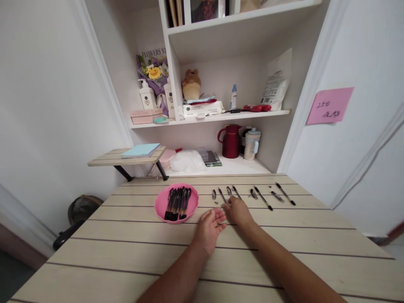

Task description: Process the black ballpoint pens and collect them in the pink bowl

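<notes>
My left hand hovers low over the table with its palm turned partly up and its fingers apart, holding nothing. Just right of it, my right hand has its fingers drawn together near the lower end of a slim pen part; whatever lies between the fingertips is hidden. Beyond the right hand are another slim pen part and a small dark clip-like piece. A similar piece lies to the left. Further right rest a black pen, another pen and a short clear-and-dark piece.
Left of my hands, a pink scalloped dish holds several black pens. A small raised stand bears blue paper. Shelves at the back hold a red jug, a pale cup and a plastic bag.
</notes>
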Demonstrator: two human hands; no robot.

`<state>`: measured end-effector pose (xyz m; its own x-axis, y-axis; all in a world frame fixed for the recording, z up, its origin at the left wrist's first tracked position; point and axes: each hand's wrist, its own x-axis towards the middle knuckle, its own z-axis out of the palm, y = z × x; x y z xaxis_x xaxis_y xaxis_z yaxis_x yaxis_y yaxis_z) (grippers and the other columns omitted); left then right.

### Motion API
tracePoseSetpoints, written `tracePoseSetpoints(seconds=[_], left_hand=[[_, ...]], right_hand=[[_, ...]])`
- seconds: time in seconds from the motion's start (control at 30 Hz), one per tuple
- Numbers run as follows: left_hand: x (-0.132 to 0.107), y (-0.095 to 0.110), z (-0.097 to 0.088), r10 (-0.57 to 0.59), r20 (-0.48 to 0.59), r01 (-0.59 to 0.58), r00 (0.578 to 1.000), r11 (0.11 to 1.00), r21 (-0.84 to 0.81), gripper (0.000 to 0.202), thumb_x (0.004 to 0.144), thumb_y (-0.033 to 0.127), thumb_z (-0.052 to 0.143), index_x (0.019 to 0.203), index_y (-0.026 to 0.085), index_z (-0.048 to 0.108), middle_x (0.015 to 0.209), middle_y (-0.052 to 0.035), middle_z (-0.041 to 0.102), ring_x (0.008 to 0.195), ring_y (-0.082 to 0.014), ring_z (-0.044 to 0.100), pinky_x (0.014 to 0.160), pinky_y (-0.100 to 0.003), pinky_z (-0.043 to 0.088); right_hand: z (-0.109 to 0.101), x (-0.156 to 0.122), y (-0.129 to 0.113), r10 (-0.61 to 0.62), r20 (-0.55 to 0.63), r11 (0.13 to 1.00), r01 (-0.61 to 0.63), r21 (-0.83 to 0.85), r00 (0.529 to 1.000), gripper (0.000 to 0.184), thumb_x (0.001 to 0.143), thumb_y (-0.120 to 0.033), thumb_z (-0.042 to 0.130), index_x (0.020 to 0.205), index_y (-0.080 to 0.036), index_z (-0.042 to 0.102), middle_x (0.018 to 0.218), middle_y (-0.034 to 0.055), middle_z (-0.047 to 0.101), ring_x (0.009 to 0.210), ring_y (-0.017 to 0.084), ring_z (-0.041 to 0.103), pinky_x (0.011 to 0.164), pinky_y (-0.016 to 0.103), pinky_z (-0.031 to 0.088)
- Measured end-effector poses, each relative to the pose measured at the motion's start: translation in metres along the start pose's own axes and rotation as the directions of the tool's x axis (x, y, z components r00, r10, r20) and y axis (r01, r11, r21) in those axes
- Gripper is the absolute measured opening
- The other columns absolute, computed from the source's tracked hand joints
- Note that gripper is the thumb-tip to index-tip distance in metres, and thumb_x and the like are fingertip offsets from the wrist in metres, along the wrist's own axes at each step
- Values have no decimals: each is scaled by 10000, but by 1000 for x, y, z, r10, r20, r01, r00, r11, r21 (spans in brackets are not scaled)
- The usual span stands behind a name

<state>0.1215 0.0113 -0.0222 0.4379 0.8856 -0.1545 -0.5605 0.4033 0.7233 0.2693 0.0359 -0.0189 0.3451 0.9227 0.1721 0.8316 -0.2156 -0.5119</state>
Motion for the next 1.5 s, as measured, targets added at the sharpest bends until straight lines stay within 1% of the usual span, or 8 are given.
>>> tracePoseSetpoints(seconds=[0.17,0.3,0.37,0.47,0.73,1.1,1.3,1.5], left_hand=[[2,10,-1,216,-33,-185,976,898,400,301,641,283,674,895,128,627,761,-66,635,667,-134,575,657,-253,418],[0,47,-3,504,49,-346,863,517,783,239,709,233,567,922,151,637,830,-62,650,747,-152,587,700,-255,431],[-3,74,-7,591,82,-230,803,179,957,227,747,215,505,923,174,642,907,-66,655,847,-176,589,753,-271,426],[-2,109,-14,536,-16,167,844,-234,958,232,776,236,473,934,185,635,944,-83,655,923,-227,583,759,-313,422],[17,114,-16,420,-184,356,889,-379,854,206,702,257,572,807,105,662,870,-190,660,861,-303,607,698,-355,438],[0,113,1,431,-62,230,900,-348,909,153,754,238,479,794,156,602,852,-122,664,840,-237,619,669,-291,427],[-20,32,21,79,22,-55,997,447,893,144,718,303,534,768,191,459,516,57,512,363,-89,488,371,-180,319],[-26,-18,20,-33,90,-30,995,787,616,309,760,480,484,794,174,456,530,55,507,291,-34,345,307,-160,208]], right_hand=[[-6,-29,-4,-48,-38,998,50,49,998,90,769,-218,499,769,-156,564,754,96,650,708,181,575,601,255,334],[-6,-53,-9,-90,-51,984,96,148,995,129,772,-217,459,664,-184,522,669,55,630,624,159,549,573,247,324],[-4,-63,-12,-113,-39,972,119,204,993,149,768,-219,443,635,-191,505,644,41,618,596,150,538,565,243,324],[0,-73,-16,-167,-22,955,167,247,986,157,763,-217,423,625,-196,495,622,32,604,583,149,525,559,244,323],[1,-74,-14,-214,-9,926,206,317,977,171,741,-218,417,583,-200,481,588,23,585,566,149,505,548,246,325],[-3,-71,-13,-110,-24,801,103,590,994,256,734,-369,493,544,-197,497,488,-9,517,503,141,473,510,251,339],[-14,-71,-23,12,91,227,-91,970,996,398,741,-543,506,889,-178,564,702,42,640,558,141,554,492,240,422],[-8,-83,-33,41,303,67,-306,950,952,427,734,-603,474,798,-182,510,479,-28,569,230,68,331,241,196,279]])
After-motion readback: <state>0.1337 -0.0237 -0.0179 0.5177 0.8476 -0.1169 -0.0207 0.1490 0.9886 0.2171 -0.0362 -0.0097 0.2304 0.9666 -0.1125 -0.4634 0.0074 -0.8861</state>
